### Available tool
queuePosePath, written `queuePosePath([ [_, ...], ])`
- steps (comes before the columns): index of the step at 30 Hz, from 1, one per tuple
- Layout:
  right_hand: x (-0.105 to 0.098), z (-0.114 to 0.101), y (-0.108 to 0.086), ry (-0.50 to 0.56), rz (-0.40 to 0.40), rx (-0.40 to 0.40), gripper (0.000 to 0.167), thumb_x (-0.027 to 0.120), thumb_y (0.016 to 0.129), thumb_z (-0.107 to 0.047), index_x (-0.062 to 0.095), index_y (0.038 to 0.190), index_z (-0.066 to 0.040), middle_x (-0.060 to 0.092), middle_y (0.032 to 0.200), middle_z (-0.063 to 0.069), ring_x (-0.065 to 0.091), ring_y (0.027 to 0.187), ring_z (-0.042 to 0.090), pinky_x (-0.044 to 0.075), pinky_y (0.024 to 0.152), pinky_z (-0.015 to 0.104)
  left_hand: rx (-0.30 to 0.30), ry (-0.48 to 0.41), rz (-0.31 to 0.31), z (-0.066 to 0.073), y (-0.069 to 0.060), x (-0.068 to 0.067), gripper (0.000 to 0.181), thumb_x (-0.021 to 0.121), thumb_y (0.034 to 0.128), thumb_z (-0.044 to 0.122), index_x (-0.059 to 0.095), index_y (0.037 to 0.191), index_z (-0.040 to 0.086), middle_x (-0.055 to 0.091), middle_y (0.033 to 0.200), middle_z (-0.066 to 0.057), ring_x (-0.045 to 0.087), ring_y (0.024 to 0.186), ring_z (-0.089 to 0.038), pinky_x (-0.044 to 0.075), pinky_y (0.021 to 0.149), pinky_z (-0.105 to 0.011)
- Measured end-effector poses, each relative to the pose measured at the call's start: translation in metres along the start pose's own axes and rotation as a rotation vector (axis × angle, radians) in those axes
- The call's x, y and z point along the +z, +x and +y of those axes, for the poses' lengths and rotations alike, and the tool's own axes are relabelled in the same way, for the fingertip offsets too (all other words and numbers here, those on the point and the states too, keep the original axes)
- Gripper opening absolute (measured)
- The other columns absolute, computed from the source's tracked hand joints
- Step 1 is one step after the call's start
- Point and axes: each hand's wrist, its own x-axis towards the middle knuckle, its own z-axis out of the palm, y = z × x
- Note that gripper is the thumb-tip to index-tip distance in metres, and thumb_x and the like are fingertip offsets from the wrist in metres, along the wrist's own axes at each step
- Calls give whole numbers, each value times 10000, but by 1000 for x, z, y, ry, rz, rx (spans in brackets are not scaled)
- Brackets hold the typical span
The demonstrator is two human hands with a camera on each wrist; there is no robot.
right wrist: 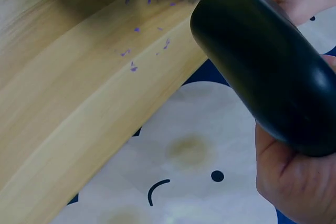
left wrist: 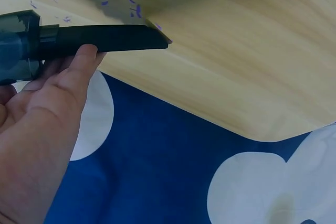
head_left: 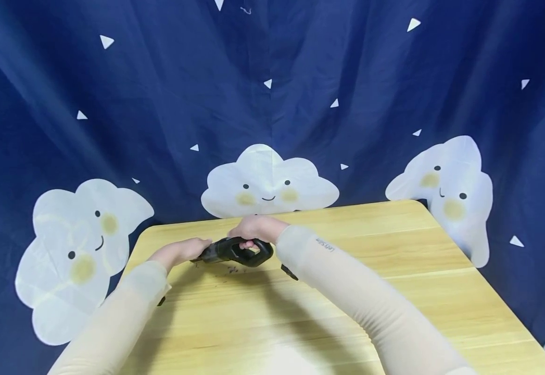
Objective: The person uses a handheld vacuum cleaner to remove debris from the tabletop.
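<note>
A black handheld vacuum cleaner (head_left: pixel 225 250) with a loop handle is held low above the wooden table. My right hand (head_left: pixel 256 227) grips its handle, fingers passing through the loop. At its front end, my left hand (head_left: pixel 183 251) holds the body near the nozzle. In the left wrist view, the flat dark nozzle (left wrist: pixel 105 39) extends past the fingertips, its slanted tip near the tabletop. Small purple scraps (left wrist: pixel 137 11) lie scattered on the wood beside the nozzle. The rounded black body (right wrist: pixel 268 66) hides part of both hands in the right wrist view.
The light wooden table (head_left: pixel 417 250) has rounded far corners. Behind it hangs a dark blue curtain (head_left: pixel 300 120) printed with white clouds and triangles. Both forearms wear pale sleeves (head_left: pixel 347 291).
</note>
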Motion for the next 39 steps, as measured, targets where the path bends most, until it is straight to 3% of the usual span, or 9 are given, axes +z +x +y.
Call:
queuePosePath([
  [4,3,-4,0,-41,16,-3,527,526,1037,-351,523,590,-72,391,468,-35,368,401,93,374,432,216,10,7,18,-4,-4,-1,582,251,1085,439,556,1350,21,499,1339,-160,409,1329,-353,308,1119,-572],
  [9,-1,-9,-5,-134,34,-1,534,538,1030,-376,545,591,-71,393,453,-39,357,394,90,355,418,210,27,-30,-8,0,-9,1,533,242,1091,423,610,1154,43,531,1058,-87,488,1122,-285,362,998,-472],
  [11,-3,-10,-8,-186,51,-6,529,551,1022,-373,554,586,-73,395,451,-39,355,390,92,349,413,210,43,-50,-26,2,-10,4,520,229,1095,407,606,1109,49,517,1022,-78,487,1083,-273,361,977,-456],
  [13,-6,-12,-10,-237,73,-11,524,568,1014,-381,557,588,-76,396,456,-37,357,384,94,357,414,215,51,-66,-29,5,-11,5,533,225,1096,414,610,1129,47,535,1073,-90,489,1123,-270,361,1016,-462],
  [15,-9,-13,-12,-282,97,-9,519,580,1005,-384,561,586,-80,404,460,-32,366,384,102,369,418,223,68,-90,-38,6,-9,8,561,216,1101,409,588,1270,25,537,1250,-134,466,1250,-301,345,1094,-496],
  [19,-12,-14,-16,-318,126,9,520,597,993,-397,560,566,-104,421,468,-25,384,392,109,388,428,236,81,-115,-41,8,-5,12,629,199,1103,421,404,1496,-25,372,1529,-223,317,1435,-388,284,1169,-532],
  [29,-5,-11,-15,-275,147,24,544,602,987,-415,551,540,-109,437,467,-22,411,400,114,398,424,237,66,-82,-17,5,-4,10,621,220,1097,435,443,1480,1,417,1499,-194,352,1411,-368,292,1159,-535],
  [34,2,-11,-12,-216,104,-13,537,581,1009,-390,534,558,-102,426,468,-27,400,400,106,402,427,234,50,-58,-3,-2,-10,6,556,246,1093,422,585,1317,42,530,1294,-135,462,1241,-300,345,1083,-507],
  [39,3,-13,-14,-246,71,-19,551,563,1013,-374,515,539,-98,388,448,-38,377,393,111,369,414,227,68,-86,-31,-5,-13,8,509,244,1099,391,635,1063,67,509,907,-33,504,1026,-253,360,953,-422],
])
